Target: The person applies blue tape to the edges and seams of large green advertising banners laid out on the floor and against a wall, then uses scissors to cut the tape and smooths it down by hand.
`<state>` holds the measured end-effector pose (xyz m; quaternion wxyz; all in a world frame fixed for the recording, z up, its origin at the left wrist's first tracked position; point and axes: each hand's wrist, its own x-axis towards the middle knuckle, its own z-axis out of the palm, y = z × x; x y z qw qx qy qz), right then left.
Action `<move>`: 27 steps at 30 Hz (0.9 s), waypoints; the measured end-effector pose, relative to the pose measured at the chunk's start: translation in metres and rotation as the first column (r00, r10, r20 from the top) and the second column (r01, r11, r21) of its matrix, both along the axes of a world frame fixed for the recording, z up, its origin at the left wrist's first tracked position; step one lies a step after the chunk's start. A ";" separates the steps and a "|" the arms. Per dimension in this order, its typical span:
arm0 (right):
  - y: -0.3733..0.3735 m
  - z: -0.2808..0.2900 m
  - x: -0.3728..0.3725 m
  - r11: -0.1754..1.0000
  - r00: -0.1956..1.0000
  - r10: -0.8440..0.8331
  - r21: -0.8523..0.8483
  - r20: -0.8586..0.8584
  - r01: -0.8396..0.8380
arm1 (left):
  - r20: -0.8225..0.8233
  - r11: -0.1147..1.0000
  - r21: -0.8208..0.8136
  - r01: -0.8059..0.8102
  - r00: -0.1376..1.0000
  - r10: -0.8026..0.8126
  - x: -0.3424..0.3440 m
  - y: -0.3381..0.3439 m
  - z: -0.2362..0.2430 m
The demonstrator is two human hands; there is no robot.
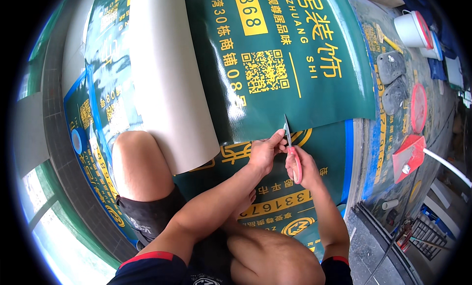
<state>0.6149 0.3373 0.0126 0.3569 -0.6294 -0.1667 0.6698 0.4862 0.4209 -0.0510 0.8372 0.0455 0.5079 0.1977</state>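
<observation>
My right hand (304, 169) grips red-handled scissors (297, 167), their blades pointing away from me at the near edge of a glossy green protective sheet (324, 100) with yellow print. My left hand (270, 148) pinches that sheet's edge just left of the blades. The sheet comes off a thick roll (167, 88) with a pale back, lying beside my left knee. Beneath and around me is more green printed sheeting (260, 182), laid on the floor and edged with blue tape (350, 137).
A blue tape roll (78, 142) lies at the left by green netting (54, 231). At the right are white buckets (410, 29), dark knee pads (391, 69), a red ring (419, 105), a red tool (408, 157) with a white pole and a recessed metal track (368, 236).
</observation>
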 end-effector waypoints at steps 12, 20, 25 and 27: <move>0.023 0.000 0.010 0.999 0.999 0.038 0.023 0.035 -0.039 | 0.019 1.000 0.003 0.012 1.000 -0.012 0.005 0.001 -0.007; 0.025 -0.021 0.018 0.985 0.985 0.148 0.074 0.084 -0.155 | 0.007 0.996 -0.090 -0.001 1.000 0.002 0.000 0.008 0.001; 0.031 -0.023 0.018 0.979 0.978 0.173 0.092 0.113 -0.183 | 0.022 0.993 -0.113 -0.019 1.000 0.022 -0.002 0.007 -0.003; 0.028 -0.022 0.018 0.983 0.987 0.151 0.100 0.061 -0.156 | 0.029 0.993 -0.118 -0.015 0.999 0.018 -0.005 0.008 -0.005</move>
